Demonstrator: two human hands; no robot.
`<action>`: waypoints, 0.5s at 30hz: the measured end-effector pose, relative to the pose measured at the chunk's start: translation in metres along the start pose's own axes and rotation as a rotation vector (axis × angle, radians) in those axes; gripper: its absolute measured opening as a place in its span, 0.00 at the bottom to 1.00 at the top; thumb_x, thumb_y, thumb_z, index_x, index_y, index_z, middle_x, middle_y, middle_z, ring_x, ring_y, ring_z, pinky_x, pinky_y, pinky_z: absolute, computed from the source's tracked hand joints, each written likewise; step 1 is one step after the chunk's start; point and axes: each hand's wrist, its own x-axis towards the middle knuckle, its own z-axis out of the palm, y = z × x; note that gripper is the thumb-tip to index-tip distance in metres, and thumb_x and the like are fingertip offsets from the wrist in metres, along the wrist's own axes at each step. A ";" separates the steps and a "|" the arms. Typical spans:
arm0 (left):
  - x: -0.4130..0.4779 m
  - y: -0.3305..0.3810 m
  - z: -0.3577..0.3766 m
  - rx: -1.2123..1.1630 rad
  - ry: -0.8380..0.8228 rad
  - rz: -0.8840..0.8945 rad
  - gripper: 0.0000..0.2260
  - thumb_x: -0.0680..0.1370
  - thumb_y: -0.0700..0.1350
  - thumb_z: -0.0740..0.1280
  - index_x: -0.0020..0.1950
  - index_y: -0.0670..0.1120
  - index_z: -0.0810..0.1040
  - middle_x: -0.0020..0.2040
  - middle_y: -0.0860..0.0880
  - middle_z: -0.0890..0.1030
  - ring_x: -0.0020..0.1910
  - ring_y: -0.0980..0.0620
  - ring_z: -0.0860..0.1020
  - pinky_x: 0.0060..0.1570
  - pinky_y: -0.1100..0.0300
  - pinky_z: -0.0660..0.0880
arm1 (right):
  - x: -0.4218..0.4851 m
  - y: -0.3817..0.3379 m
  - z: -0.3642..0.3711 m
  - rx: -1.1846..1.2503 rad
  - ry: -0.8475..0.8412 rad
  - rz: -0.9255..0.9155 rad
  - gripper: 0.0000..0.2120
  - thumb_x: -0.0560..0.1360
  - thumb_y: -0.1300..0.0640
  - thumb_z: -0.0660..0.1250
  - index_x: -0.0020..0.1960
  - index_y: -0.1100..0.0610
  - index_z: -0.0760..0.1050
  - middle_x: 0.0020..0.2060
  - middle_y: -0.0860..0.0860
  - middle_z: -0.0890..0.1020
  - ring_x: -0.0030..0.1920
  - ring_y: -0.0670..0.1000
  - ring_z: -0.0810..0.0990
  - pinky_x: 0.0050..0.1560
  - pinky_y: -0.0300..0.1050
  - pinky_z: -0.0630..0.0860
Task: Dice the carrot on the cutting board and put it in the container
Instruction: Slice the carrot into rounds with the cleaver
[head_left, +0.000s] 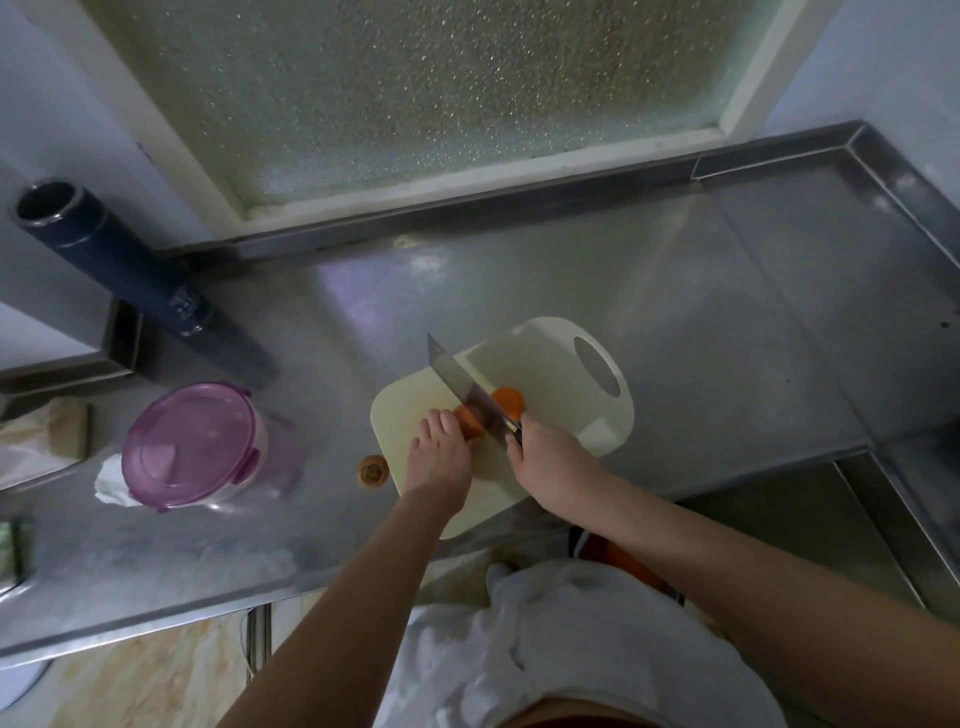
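Note:
An orange carrot (508, 401) lies across a cream cutting board (561, 364) on the steel counter. My left hand (440, 451) holds the carrot's left part down, fingers curled over it. My right hand (550, 462) grips the handle of a broad cleaver (460, 385), whose blade stands across the carrot between the two hands. A round container with a purple lid (191, 447) sits closed on the counter to the left of the board. A cut carrot end (372, 472) lies on the counter just left of the board.
A dark tall flask (119, 265) stands at the back left. White crumpled paper (110, 480) lies beside the container. A sink basin (810, 525) drops off at the right. A frosted window (415, 93) rises behind the steel counter (675, 312).

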 end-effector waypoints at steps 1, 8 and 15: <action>0.000 0.000 0.001 0.003 0.005 0.004 0.18 0.83 0.50 0.49 0.66 0.39 0.60 0.65 0.42 0.64 0.60 0.45 0.66 0.57 0.55 0.66 | 0.002 -0.002 0.000 0.005 -0.009 0.004 0.08 0.82 0.54 0.52 0.49 0.58 0.66 0.40 0.55 0.74 0.45 0.57 0.77 0.41 0.45 0.67; 0.001 0.000 0.002 0.026 0.031 0.010 0.15 0.82 0.47 0.50 0.65 0.39 0.60 0.62 0.43 0.65 0.58 0.46 0.67 0.57 0.57 0.68 | 0.019 -0.016 0.000 0.019 -0.019 0.038 0.11 0.82 0.55 0.53 0.55 0.61 0.69 0.34 0.51 0.71 0.40 0.55 0.76 0.40 0.47 0.70; -0.002 0.003 -0.002 0.080 0.023 0.032 0.14 0.80 0.42 0.50 0.64 0.40 0.60 0.62 0.44 0.65 0.59 0.47 0.67 0.55 0.58 0.68 | 0.036 -0.027 0.004 0.006 -0.038 0.075 0.14 0.81 0.58 0.53 0.58 0.65 0.71 0.54 0.62 0.78 0.55 0.61 0.78 0.50 0.50 0.73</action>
